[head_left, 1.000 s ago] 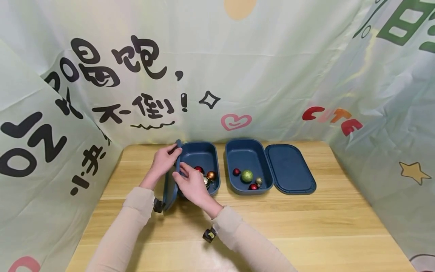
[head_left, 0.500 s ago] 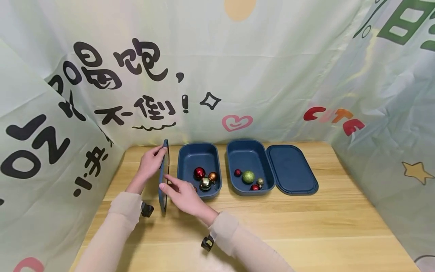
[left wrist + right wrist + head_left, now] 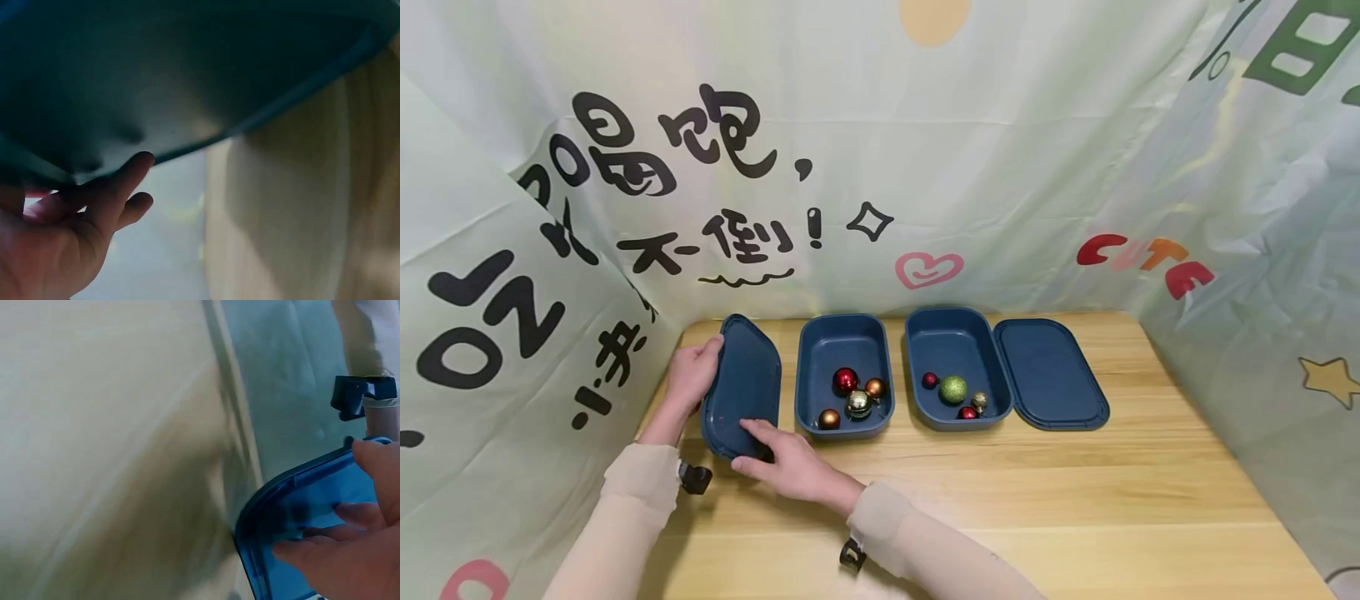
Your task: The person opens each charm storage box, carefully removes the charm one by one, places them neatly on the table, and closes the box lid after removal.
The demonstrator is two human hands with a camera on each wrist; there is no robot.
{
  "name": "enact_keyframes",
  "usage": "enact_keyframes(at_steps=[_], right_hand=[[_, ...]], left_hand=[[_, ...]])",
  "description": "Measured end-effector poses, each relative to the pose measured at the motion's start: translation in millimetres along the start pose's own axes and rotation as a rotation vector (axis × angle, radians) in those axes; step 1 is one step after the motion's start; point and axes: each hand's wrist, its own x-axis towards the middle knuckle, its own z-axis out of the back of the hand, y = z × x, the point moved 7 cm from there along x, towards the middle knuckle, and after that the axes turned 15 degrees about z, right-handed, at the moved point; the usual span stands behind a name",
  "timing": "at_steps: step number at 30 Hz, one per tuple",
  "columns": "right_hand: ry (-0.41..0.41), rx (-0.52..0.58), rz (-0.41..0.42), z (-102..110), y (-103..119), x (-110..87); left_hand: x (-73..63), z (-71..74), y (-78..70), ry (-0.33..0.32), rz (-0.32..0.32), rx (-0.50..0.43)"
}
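Note:
My left hand (image 3: 692,373) holds a navy blue box lid (image 3: 748,379) by its left edge in the head view, thumb at the top side. The left wrist view shows the fingers (image 3: 125,187) against the lid's underside. The lid is tilted, its left side raised. My right hand (image 3: 797,462) is at the lid's near right corner, with the index finger over its face and the thumb stretched out near the front edge. Right of the lid stands a navy box (image 3: 805,392) with a red bauble (image 3: 846,381), a gold one (image 3: 859,405) and two coppery ones.
A second navy box (image 3: 917,333) holds a green glitter bauble (image 3: 953,389) and several smaller ones. Another navy lid (image 3: 1051,375) lies flat against its right side. A printed cloth (image 3: 1000,183) encloses the wooden table (image 3: 1075,500) at the back and sides.
Both hands have moved left with the lid, away from the left box. From standing nearly on edge, the lid has turned its face upward. The baubles in the left box have come into full view.

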Motion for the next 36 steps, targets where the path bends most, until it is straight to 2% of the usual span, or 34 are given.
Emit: enact_keyframes(at_steps=[4, 8, 16, 20, 25, 27, 30, 32, 36], right_hand=[[0.053, -0.057, 0.017, -9.4, -1.4, 1.8], [0.07, -0.138, 0.051, -12.6, -0.3, 3.1], [0.116, -0.194, 0.084, -18.4, -2.8, 1.9], [0.152, -0.222, 0.069, -21.4, -5.1, 3.0], [0.185, -0.25, 0.04, -25.3, -10.0, 2.5], [0.189, -0.264, 0.037, -26.1, -11.4, 2.2], [0.196, -0.276, 0.034, -27.1, -12.6, 2.1], [0.199, -0.274, 0.03, -27.2, -13.4, 2.4], [0.214, -0.28, 0.012, -28.0, -16.4, 2.7]], left_hand=[[2.2, 8.5, 13.8, -0.043, 0.017, -0.012], [4.8, 14.6, 25.4, -0.078, 0.032, -0.009], [13.1, 18.1, 47.5, -0.107, 0.005, 0.022], [16.2, 19.1, 59.1, -0.149, -0.02, 0.043], [14.6, 12.7, 64.9, -0.196, -0.116, 0.183], [13.5, 7.9, 65.5, -0.197, -0.156, 0.243], [13.6, 0.0, 69.1, -0.178, -0.163, 0.306], [14.3, -5.3, 73.0, -0.151, -0.147, 0.33], [16.4, -15.8, 85.0, -0.073, -0.074, 0.361]])
